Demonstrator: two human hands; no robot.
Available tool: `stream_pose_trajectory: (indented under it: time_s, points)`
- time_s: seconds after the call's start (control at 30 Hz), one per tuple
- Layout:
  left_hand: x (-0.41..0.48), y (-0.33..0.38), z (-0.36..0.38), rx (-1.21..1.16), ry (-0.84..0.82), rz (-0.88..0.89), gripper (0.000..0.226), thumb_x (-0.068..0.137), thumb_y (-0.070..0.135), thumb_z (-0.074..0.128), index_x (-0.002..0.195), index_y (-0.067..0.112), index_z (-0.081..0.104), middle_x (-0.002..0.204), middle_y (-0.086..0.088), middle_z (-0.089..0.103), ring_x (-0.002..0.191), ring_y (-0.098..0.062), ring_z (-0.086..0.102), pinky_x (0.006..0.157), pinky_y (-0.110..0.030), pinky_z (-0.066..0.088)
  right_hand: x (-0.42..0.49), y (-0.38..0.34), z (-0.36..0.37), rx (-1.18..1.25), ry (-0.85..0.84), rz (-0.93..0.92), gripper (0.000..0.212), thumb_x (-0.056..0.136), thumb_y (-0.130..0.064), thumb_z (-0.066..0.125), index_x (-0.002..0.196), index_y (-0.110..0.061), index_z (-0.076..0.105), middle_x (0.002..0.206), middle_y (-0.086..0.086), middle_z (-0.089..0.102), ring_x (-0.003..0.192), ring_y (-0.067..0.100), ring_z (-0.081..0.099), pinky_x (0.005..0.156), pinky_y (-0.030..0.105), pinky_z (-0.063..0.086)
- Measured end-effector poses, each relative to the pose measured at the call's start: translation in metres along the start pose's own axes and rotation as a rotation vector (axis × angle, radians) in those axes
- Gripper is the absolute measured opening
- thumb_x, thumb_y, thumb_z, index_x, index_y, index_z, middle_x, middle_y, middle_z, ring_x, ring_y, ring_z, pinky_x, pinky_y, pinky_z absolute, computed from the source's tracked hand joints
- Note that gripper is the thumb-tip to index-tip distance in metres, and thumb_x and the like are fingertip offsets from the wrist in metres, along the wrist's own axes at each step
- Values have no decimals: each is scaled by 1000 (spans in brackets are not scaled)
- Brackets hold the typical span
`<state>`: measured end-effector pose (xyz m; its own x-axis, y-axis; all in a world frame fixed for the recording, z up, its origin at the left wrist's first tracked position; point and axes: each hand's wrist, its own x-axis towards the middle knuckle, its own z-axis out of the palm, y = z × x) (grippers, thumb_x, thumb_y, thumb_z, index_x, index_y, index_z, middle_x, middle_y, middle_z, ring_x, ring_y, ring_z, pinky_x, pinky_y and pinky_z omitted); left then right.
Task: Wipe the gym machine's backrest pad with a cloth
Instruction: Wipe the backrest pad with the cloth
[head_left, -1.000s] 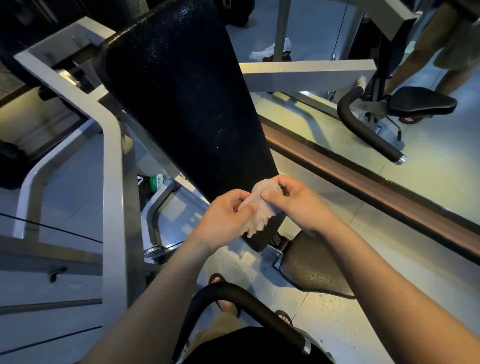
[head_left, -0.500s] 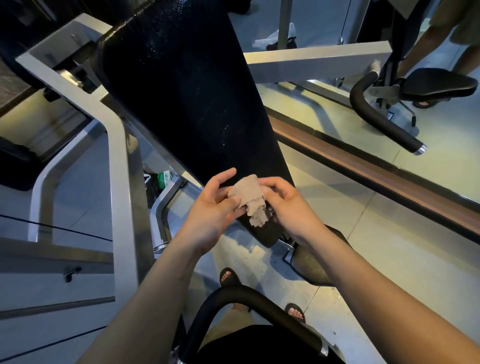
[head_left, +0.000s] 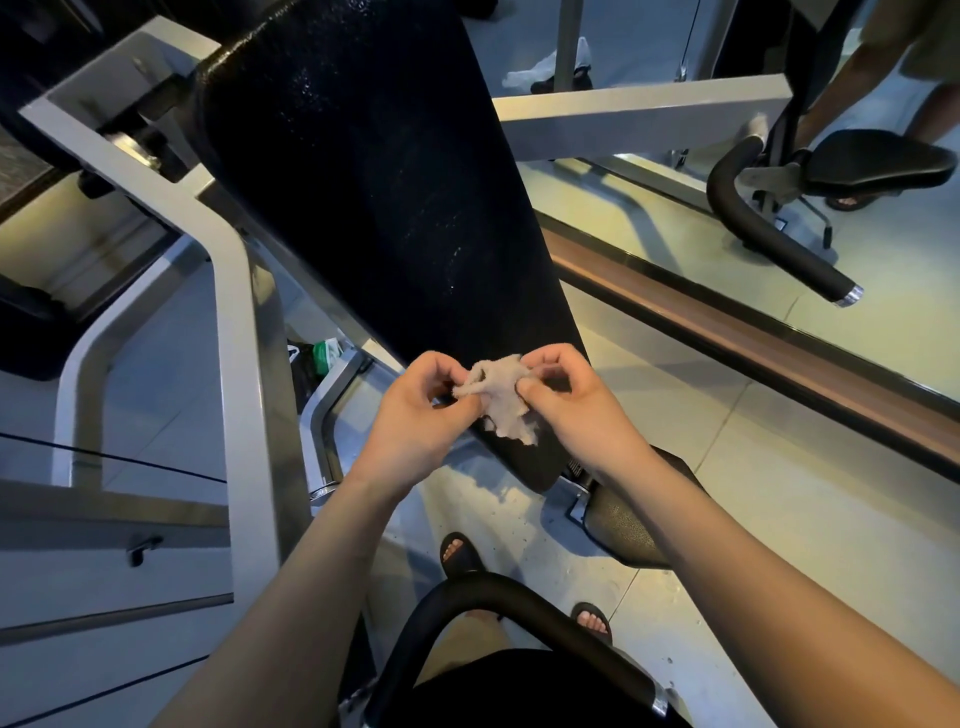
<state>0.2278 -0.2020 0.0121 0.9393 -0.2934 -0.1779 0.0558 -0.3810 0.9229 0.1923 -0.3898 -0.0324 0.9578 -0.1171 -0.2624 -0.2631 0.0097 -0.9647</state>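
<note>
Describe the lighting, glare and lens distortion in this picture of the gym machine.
Head view: dim overall; the black backrest pad shows only speckled glints; yellow-green light falls on the floor at right; the wide lens bows the grey frame; cloth, left hand and right hand are sharp.

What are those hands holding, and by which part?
A small crumpled cloth, pinched along its upper edge: the left hand at its left side, the right hand at its right.

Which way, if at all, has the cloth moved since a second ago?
Yes, slightly: the cloth has shifted left, from the right edge of the pad toward its middle, still near its lower end.
</note>
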Motion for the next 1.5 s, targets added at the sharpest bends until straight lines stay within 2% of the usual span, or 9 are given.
stream_pose_trajectory:
  time_s: [0.17,0.33,0.53,0.7,0.8,1.1,1.23,1.37,1.5]
  points:
    - [-3,-1,14,100,201,76,21,88,13,75,91,27,60,94,0,67,88,-16,66,74,-28,57,-5,5,8,124,-129,35,23,97,-41,67,118,-33,71,111,-3,74,107,18,70,94,40,57]
    - [-7,-5,19,36,-33,103,26,93,10,64,111,29,71,108,7,71,103,-14,69,88,-31,58,-4,8,13,404,-126,31,31,103,-17,61,134,-18,64,128,11,70,124,29,65,107,46,53]
    - [-7,5,13,64,112,95,27,100,9,58,119,27,66,107,12,69,100,-1,64,80,-12,49,-3,3,14,565,-83,84,24,108,-12,47,130,-11,58,121,13,72,111,22,70,89,29,59]
    - [5,4,14,199,16,96,29,97,22,67,123,32,65,123,16,61,116,0,58,99,-26,52,1,2,12,470,-72,69,27,107,-24,50,117,-5,66,112,20,69,105,26,64,98,43,50]
    - [6,8,21,120,109,-25,12,94,28,72,103,32,65,98,14,70,92,0,66,79,-22,56,0,0,10,449,-116,77,43,102,-44,54,124,-11,70,117,21,70,103,22,65,93,37,52]
    - [7,15,10,116,-8,32,33,97,7,56,121,24,71,111,12,73,106,-4,67,88,-24,56,15,6,18,538,-39,92,30,105,-16,57,135,-14,59,127,14,69,121,26,66,102,39,55]
    - [13,15,-9,113,208,-21,26,99,10,55,114,26,69,108,12,70,95,6,64,74,-8,49,42,0,17,393,-1,59,27,105,-13,58,126,-28,62,123,4,69,118,21,67,91,32,58]
    - [24,15,-35,122,491,-14,22,95,17,60,115,25,61,109,7,67,94,-3,64,79,-20,52,81,-15,11,27,183,-140,35,99,-7,60,120,-35,62,113,-10,67,101,1,64,88,21,51]
    - [28,26,-49,180,685,59,50,94,22,67,138,21,42,134,1,45,100,-3,57,78,-9,49,120,-33,14,-58,377,-235,30,99,-10,58,120,-30,64,113,-11,66,99,-3,63,80,4,47]
